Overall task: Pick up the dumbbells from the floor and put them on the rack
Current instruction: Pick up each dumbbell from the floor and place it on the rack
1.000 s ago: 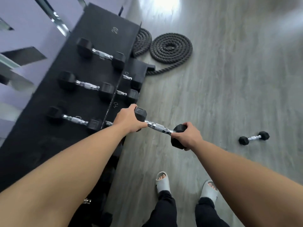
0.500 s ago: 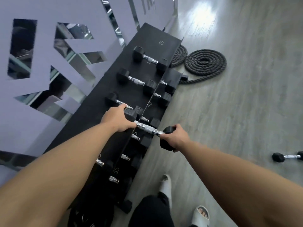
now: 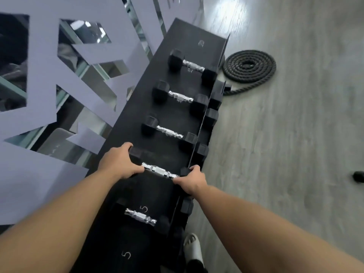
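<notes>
I hold a black hex dumbbell with a chrome handle (image 3: 160, 172) across the top shelf of the black rack (image 3: 189, 36). My left hand (image 3: 120, 164) grips its left head and my right hand (image 3: 192, 181) grips its right head at the shelf's front edge. The dumbbell lies level with the shelf; whether it rests on it I cannot tell. Three more dumbbells (image 3: 180, 98) lie on the shelf beyond it, and one (image 3: 140, 215) lies nearer to me. Another dumbbell (image 3: 358, 176) stays on the floor at the right edge, mostly cut off.
A coiled black rope (image 3: 250, 66) lies on the grey floor by the rack's far end. A lower shelf (image 3: 211, 117) holds more dumbbells under the front edge. A purple wall with mirror cut-outs (image 3: 49, 62) runs behind the rack. My sandalled foot (image 3: 192, 247) stands beside the rack.
Both hands carried the dumbbell left from over the floor onto the rack's top shelf. My view has shifted over the rack, and the floor dumbbell has slid to the right edge.
</notes>
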